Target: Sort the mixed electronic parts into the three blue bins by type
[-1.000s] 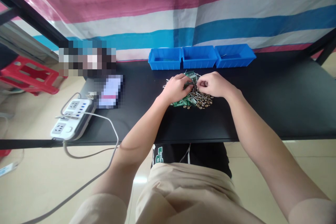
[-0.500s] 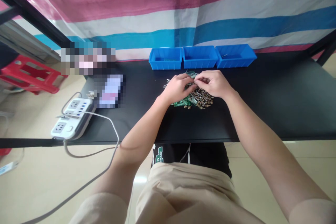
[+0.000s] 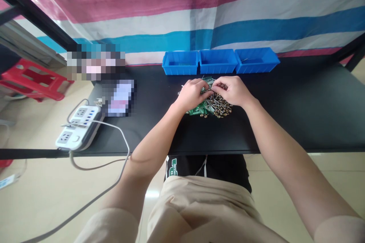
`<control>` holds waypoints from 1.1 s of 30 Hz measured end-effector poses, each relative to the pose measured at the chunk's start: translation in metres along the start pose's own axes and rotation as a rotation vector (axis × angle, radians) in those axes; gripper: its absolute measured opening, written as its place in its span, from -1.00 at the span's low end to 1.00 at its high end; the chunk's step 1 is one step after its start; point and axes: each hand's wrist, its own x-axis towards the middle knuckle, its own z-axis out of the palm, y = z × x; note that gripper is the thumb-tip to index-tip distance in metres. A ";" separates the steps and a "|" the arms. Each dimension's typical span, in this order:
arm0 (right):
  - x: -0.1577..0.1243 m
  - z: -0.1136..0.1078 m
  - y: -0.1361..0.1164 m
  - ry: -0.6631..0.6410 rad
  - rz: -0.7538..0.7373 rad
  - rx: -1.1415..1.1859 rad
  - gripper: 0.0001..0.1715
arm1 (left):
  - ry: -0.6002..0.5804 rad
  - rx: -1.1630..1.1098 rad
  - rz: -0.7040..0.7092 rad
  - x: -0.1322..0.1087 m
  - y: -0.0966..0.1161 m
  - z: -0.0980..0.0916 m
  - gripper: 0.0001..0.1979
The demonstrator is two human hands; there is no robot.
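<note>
Where hands point(image 3: 193, 94) meet: parts pile point(image 3: 212, 106).

Loose heap of green boards and brass-headed metal pins point(image 3: 212, 105), mid-table, under both hands.

Three blue bins point(image 3: 217, 61), one power strip point(image 3: 77, 128), one pile of parts point(image 3: 212, 104), two hands point(image 3: 212, 92).

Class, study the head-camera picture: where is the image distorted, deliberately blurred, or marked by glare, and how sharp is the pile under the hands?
Head view: wide-angle bending curves the table edge and frame bars; two pixelated blocks hide things at left; a bright glare patch on the floor; soft, even light; the pile of small parts under the left hand and right hand is too small to resolve individually.
</note>
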 end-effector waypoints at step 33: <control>-0.004 -0.002 -0.004 0.036 0.069 0.024 -0.46 | 0.079 0.027 -0.114 0.001 0.003 -0.003 -0.68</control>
